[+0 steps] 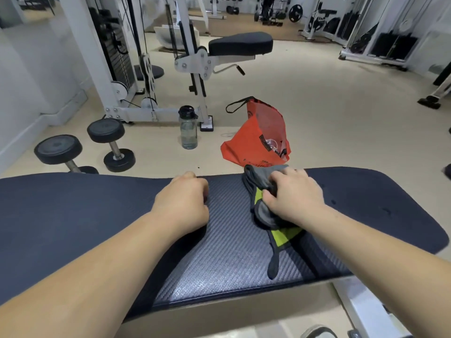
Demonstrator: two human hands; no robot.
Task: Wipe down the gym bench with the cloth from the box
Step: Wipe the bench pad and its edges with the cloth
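A dark padded gym bench (73,208) runs across the lower half of the view, with a lighter textured panel in its middle. My right hand (292,196) presses down on the bench and grips a bunched grey cloth (262,215) with lime-green patches; one end of the cloth trails toward me. My left hand (185,201) rests on the bench to the left of the cloth, its fingers curled near the far edge with nothing seen in them.
An orange bag (258,135) stands open on the floor just beyond the bench. A clear water bottle (188,128) and two black dumbbells (107,145) sit to the left. A white cable machine with a black seat (240,43) stands behind them.
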